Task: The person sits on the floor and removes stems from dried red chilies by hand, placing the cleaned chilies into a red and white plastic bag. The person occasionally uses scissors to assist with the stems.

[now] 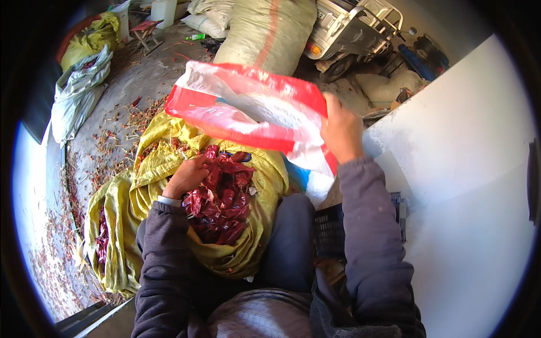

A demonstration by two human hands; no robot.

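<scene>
My right hand (341,129) grips the rim of a red and white plastic sack (258,137). The sack is raised, its mouth open towards me; a blue patch shows low on its side. Between my legs stands a yellow woven sack (270,177) with its edge rolled down, full of dried red chilli peppers (226,203). Over those peppers is my left hand (188,176), fingers curled against them; whether it holds one is hidden. A blue loop (246,157) shows among the peppers at the far side, mostly covered.
Another yellow sack (120,236) with peppers lies at left. Stems and pepper scraps (105,145) litter the floor. Beyond are a white sack (78,95), a folding stool (146,31), a large stuffed sack (266,34) and a cargo tricycle (346,31). A black crate (329,230) and white wall (456,148) are right.
</scene>
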